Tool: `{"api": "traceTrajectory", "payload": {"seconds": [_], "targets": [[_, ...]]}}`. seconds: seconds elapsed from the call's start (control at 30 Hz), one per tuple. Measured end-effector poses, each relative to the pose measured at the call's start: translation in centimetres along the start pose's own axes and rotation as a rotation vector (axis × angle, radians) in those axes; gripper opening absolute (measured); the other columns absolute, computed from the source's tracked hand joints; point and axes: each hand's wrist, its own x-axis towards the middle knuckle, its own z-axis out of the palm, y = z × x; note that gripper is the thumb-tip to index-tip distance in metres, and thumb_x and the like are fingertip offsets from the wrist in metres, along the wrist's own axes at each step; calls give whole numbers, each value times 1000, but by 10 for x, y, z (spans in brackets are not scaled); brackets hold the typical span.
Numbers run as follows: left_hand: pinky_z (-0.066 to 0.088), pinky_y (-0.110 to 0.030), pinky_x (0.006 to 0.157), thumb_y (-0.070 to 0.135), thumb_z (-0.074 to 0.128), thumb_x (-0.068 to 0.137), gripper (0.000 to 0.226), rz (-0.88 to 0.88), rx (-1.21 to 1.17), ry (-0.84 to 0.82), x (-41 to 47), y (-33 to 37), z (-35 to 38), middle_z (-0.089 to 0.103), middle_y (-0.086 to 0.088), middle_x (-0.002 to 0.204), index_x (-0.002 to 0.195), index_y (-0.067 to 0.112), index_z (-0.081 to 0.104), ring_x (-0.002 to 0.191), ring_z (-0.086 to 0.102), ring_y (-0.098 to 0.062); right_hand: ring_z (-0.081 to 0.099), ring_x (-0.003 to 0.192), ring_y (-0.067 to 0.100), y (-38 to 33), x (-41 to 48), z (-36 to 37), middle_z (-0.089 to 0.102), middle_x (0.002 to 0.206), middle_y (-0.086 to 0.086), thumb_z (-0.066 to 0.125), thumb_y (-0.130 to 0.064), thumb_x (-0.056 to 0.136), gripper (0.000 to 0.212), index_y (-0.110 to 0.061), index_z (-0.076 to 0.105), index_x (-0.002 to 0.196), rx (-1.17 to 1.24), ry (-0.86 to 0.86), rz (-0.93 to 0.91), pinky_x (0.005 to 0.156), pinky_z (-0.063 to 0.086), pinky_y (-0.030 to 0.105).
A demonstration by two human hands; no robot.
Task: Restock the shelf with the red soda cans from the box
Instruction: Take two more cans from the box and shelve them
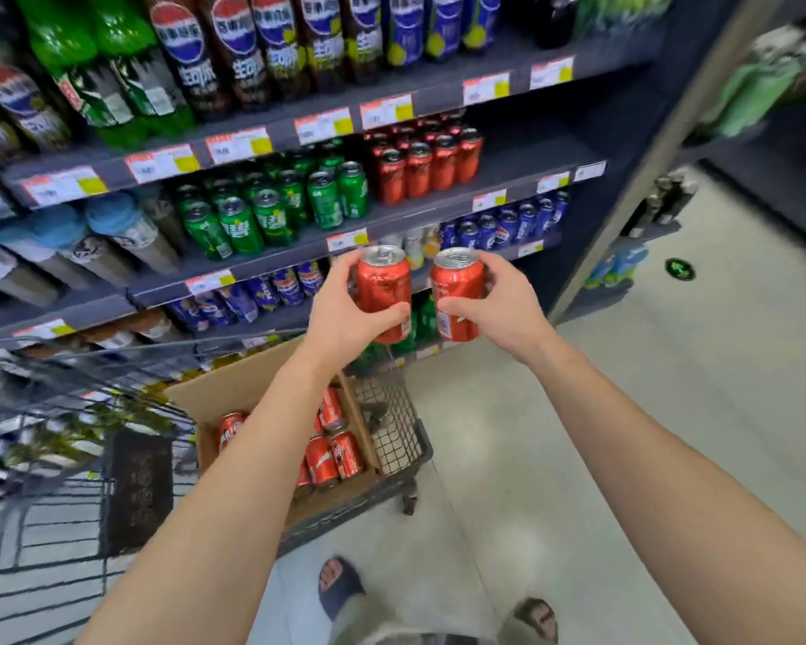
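Red soda cans, one wrapped by each hand: left hand, right hand. Reaching up, either could topple shelved red cans.

Shop aisle: drink shelves with price tags, wire trolley.

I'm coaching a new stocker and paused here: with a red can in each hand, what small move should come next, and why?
Probably lift both cans up to the shelf row of red cans and set them in the bare space to its right. The left hand and right hand each already grip an upright can below that shelf, and the box still holds more.
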Motion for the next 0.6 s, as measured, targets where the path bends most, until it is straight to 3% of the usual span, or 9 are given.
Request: {"api": "traceTrajectory", "payload": {"seconds": [0.07, 0.17, 0.27, 0.4, 0.53, 0.6], "targets": [[45, -25, 102, 35, 93, 71, 86, 36, 21, -1, 1, 30, 28, 58, 11, 134, 143, 30, 47, 121, 56, -7, 67, 108, 13, 5, -1, -46, 68, 119, -7, 93, -27, 62, 83, -23, 56, 137, 12, 5, -32, 102, 53, 38], [46, -26, 103, 33, 94, 70, 84, 66, 15, 17, 1, 72, 70, 58, 11, 132, 141, 30, 49, 118, 56, -5, 66, 102, 4, 12, 1, -114, 67, 111, -14, 93, -24, 66, 78, -25, 57, 134, 17, -22, -97, 98, 53, 29], [50, -34, 104, 44, 94, 64, 87, 90, -5, 33, 2, 108, 112, 61, 11, 131, 138, 34, 49, 118, 60, -6, 67, 101, 0, 16, 6, -169, 69, 112, -16, 93, -29, 65, 79, -20, 58, 135, -15, -26, -132, 99, 53, 28], [55, -39, 101, 46, 94, 61, 89, 106, -21, 55, 14, 145, 150, 64, 13, 127, 137, 35, 49, 115, 64, -6, 59, 98, -1, 17, 21, -221, 59, 103, -26, 91, -19, 72, 81, -18, 53, 144, -22, 2, -193, 85, 45, 7], [54, -36, 99, 44, 93, 64, 83, 109, -19, 79, 39, 165, 171, 63, 17, 124, 134, 38, 48, 114, 63, -6, 66, 107, 6, 22, 56, -249, 68, 118, -15, 92, -35, 65, 83, -27, 57, 139, -75, -13, -225, 102, 52, 33], [52, -30, 96, 38, 94, 66, 80, 101, -20, 95, 55, 169, 178, 62, 20, 122, 132, 41, 48, 113, 61, -2, 64, 112, 7, 28, 81, -257, 66, 123, -15, 92, -38, 63, 87, -28, 55, 141, -81, -16, -207, 104, 50, 34]]}}
